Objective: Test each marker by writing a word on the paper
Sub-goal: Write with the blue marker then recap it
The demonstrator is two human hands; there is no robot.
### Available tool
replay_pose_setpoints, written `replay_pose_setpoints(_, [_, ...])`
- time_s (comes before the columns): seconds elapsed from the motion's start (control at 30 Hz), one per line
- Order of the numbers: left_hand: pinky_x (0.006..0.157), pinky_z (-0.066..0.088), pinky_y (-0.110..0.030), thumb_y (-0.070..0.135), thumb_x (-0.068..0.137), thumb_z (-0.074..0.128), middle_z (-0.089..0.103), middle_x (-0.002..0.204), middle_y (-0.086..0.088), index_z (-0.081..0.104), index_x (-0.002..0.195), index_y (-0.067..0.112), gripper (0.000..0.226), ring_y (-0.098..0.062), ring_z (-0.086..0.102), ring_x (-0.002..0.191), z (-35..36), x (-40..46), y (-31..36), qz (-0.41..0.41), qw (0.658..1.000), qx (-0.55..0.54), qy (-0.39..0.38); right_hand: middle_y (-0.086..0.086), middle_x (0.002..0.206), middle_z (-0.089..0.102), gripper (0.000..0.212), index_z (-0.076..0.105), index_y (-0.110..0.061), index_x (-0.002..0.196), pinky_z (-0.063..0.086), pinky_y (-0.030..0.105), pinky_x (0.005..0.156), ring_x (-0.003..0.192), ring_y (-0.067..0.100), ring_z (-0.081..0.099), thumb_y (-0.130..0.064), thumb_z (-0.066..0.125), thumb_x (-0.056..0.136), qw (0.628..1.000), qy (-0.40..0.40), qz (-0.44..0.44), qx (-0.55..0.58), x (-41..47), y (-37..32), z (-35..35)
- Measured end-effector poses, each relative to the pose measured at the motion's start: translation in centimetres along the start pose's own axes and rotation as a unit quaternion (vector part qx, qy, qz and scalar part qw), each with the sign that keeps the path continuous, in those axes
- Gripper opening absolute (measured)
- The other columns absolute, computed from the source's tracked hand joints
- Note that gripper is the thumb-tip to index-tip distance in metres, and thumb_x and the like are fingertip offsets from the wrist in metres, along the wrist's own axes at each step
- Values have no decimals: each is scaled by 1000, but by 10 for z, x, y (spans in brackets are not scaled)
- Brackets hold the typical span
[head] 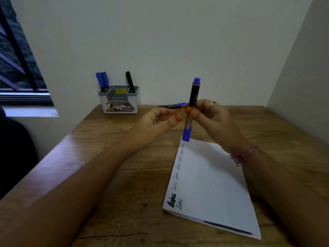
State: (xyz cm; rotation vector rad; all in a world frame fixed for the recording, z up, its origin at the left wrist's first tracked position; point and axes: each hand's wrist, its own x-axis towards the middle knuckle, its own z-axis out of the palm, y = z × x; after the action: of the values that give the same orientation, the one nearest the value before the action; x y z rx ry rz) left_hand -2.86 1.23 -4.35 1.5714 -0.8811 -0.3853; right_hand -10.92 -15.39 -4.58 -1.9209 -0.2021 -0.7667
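My right hand [208, 118] grips a blue marker [193, 97] at its middle and holds it nearly upright above the table, its blue cap [187, 134] pointing down over the top corner of the white paper [211, 182]. My left hand [158, 120] hovers just left of the marker with fingers loosely curled, holding nothing. The paper carries several handwritten words down its left edge, in blue and black. Another marker [171, 106] lies flat on the table behind my hands.
A grey and white pen holder [119, 100] stands at the back of the wooden table [110, 175] against the wall, with two blue markers [102, 82] and a black marker [130, 82] in it. A window is at the far left.
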Motion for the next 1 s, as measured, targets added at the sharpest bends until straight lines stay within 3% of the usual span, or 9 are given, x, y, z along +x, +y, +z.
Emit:
replay_pose_setpoints(0.1, [90, 52, -24, 54, 76, 44, 71, 101, 3, 59, 108, 22, 48, -7, 67, 96, 5, -2, -7, -69, 993, -3, -100, -11, 71, 68, 13, 64, -14, 88, 47, 17, 69, 69, 1, 61, -23, 63, 79, 995, 5, 34, 92, -2, 3, 5])
replay_pose_setpoints(0.2, [83, 55, -32, 49, 82, 41, 70, 91, -4, 57, 111, 10, 51, -19, 67, 85, 17, -4, -11, -94, 979, -100, -150, -14, 65, 64, 4, 59, -8, 88, 46, 14, 62, 62, -1, 58, -10, 55, 89, 991, -32, 51, 119, -7, 7, 16])
replay_pose_setpoints(0.27, [69, 54, -31, 40, 90, 41, 63, 77, -3, 55, 107, 8, 39, -16, 58, 68, 22, -5, -14, -96, 972, -162, -138, -13, 62, 61, 12, 56, -6, 86, 46, 12, 60, 58, -1, 57, -4, 48, 93, 989, -32, 59, 132, -8, 6, 20])
replay_pose_setpoints(0.37, [52, 35, -22, 34, 97, 38, 44, 60, 5, 54, 97, 17, 23, -8, 36, 53, 24, -5, -19, -85, 974, -181, -112, -14, 62, 59, 16, 54, -6, 84, 43, 9, 59, 58, -3, 56, -4, 44, 96, 990, -29, 56, 126, -8, 5, 22])
replay_pose_setpoints(0.43, [45, 25, -19, 36, 96, 40, 35, 58, 7, 55, 100, 21, 22, -6, 27, 51, 25, -5, -19, -75, 974, -191, -99, -18, 61, 58, 15, 55, -10, 85, 40, 10, 57, 57, -3, 53, -10, 46, 97, 992, -33, 48, 114, -8, 5, 23])
replay_pose_setpoints(0.6, [35, 17, -15, 41, 95, 41, 27, 51, 11, 53, 102, 21, 25, -3, 19, 42, 29, -4, -19, -70, 979, -176, -75, -12, 64, 52, 12, 57, -14, 88, 34, 19, 54, 56, 2, 42, -21, 48, 90, 985, -34, 57, 158, -7, 8, 22])
replay_pose_setpoints(0.8, [41, 14, -18, 59, 90, 33, 25, 52, 9, 53, 101, 24, 41, -6, 15, 45, 24, -5, -16, -82, 979, -120, -141, -13, 65, 58, 13, 57, -10, 92, 35, 18, 53, 56, 1, 48, -22, 52, 91, 987, -31, 53, 147, -7, 4, 15])
replay_pose_setpoints(0.9, [43, 16, -20, 78, 74, 19, 29, 56, 4, 50, 120, 24, 77, -8, 17, 47, 6, 0, -18, -127, 968, -95, -195, -9, 65, 59, 10, 58, -15, 90, 37, 18, 51, 54, 4, 47, -24, 55, 89, 986, -1, 75, 147, -7, 7, 11])
replay_pose_setpoints(1.0, [46, 21, -23, 81, 75, 2, 37, 59, 0, 45, 129, 22, 92, -10, 26, 47, -16, 7, -25, -151, 971, -51, -178, -2, 65, 55, 8, 61, -19, 84, 38, 20, 50, 52, 7, 44, -22, 57, 90, 975, 40, 117, 183, -5, 10, 4])
